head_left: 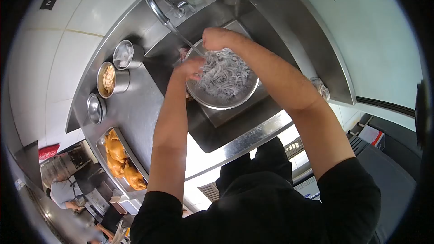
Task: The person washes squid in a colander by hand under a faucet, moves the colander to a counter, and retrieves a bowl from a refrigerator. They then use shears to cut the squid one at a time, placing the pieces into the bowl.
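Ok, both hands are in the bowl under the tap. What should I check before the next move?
1. Water from the tap reaches the metal bowl: ok, the stream lands by its far left rim.
2. Bowl steady in the sink: cannot tell, its base is hidden.
3. Right hand has hold: ok, fingers closed at the top of the grey strands.
4. Left hand has hold: cannot tell, it lies on the strands at the left rim with its fingers hidden.
5. Strands inside the rim: ok on the near and right sides, hidden under the left hand.
6. Three steel containers apart from the sink: ok.
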`<state>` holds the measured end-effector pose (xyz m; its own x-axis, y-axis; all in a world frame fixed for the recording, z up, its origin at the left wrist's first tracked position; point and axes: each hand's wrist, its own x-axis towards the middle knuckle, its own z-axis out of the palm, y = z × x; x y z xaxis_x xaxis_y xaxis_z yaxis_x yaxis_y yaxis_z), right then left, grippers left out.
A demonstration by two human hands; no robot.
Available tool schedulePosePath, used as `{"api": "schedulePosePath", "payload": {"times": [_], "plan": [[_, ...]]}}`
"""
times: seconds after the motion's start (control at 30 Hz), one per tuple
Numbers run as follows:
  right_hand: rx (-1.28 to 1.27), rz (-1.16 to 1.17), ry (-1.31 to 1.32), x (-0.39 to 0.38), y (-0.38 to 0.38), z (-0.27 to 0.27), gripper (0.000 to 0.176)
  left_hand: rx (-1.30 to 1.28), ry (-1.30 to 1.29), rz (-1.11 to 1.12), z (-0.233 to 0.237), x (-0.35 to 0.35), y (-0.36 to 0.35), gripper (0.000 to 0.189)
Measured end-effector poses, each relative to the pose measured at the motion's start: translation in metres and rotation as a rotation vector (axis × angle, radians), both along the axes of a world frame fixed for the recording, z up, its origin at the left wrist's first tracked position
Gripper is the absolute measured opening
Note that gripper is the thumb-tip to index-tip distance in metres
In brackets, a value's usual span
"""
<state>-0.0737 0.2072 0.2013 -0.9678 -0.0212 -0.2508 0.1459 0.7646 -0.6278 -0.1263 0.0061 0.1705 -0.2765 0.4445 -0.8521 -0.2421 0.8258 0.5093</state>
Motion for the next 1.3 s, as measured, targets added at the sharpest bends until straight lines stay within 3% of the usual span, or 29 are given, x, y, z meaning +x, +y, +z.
{"api": "schedulePosePath", "payload": {"times": [0.03, 0.13, 0.17, 0.27, 0.4, 0.47, 0.5, 0.6, 0.7, 0.83, 0.93, 1.03, 1.07, 1.1, 1.17, 1.2, 1.27, 1.3], "plan": [[-0.121, -0.016, -0.050, -0.004, -0.001, 0.004, 0.017, 0.110, -0.067, 0.369, -0.004, -0.008, 0.010, 0.043], [-0.457, -0.120, -0.135, -0.019, -0.010, 0.037, 0.017, 0.513, -0.277, 0.675, 0.004, -0.027, 0.025, 0.036], [-0.553, -0.186, -0.118, -0.021, -0.017, 0.048, 0.017, 0.586, -0.234, 0.695, 0.010, -0.026, 0.032, 0.035], [-0.635, -0.268, -0.072, -0.031, -0.025, 0.052, 0.016, 0.963, -0.595, 0.658, -0.006, -0.042, 0.024, 0.033], [-0.609, -0.250, -0.079, -0.028, -0.025, 0.045, 0.016, 0.865, -0.494, 0.767, -0.002, -0.036, 0.019, 0.030], [-0.609, -0.125, -0.161, -0.020, -0.018, 0.027, 0.017, 0.775, -0.428, 0.765, -0.009, -0.021, 0.011, 0.029], [-0.608, -0.058, -0.200, -0.016, -0.015, 0.016, 0.017, 0.567, -0.284, 0.779, 0.007, -0.003, 0.016, 0.028], [-0.344, 0.006, -0.217, -0.006, -0.013, -0.006, 0.018, 0.359, -0.235, 0.746, 0.009, 0.018, 0.008, 0.027], [-0.727, -0.290, -0.119, -0.001, -0.031, 0.001, 0.014, 0.663, -0.390, 0.833, -0.008, 0.007, 0.010, 0.029], [-0.864, -0.431, -0.080, -0.018, -0.032, 0.010, 0.018, 1.000, -0.599, 0.867, -0.025, -0.016, 0.013, 0.031], [-0.346, -0.460, 0.259, -0.045, -0.015, -0.008, 0.026, 0.634, -0.190, 0.999, 0.002, 0.003, 0.032, 0.032], [-0.192, -0.527, 0.286, -0.073, 0.004, -0.022, 0.031, 0.331, 0.083, 0.894, -0.012, 0.032, 0.016, 0.047], [-0.224, -0.511, 0.272, -0.078, 0.007, -0.027, 0.032, 0.221, 0.154, 0.859, -0.020, 0.042, 0.008, 0.051], [-0.255, -0.498, 0.258, -0.081, 0.009, -0.029, 0.032, 0.211, 0.254, 0.868, -0.077, 0.054, -0.019, 0.059], [-0.273, -0.490, 0.311, -0.091, 0.008, -0.039, 0.033, -0.034, 0.572, 0.810, -0.120, 0.089, -0.052, 0.072], [-0.454, -0.515, 0.200, -0.096, 0.010, -0.038, 0.032, -0.274, 0.781, 0.730, -0.115, 0.115, -0.060, 0.078], [-0.812, -0.554, -0.042, -0.103, 0.015, -0.027, 0.030, -0.289, 0.931, 0.836, -0.113, 0.162, -0.065, 0.081], [-0.854, -0.576, -0.046, -0.104, 0.018, -0.015, 0.029, -0.298, 1.004, 0.886, -0.112, 0.178, -0.068, 0.082]]}}
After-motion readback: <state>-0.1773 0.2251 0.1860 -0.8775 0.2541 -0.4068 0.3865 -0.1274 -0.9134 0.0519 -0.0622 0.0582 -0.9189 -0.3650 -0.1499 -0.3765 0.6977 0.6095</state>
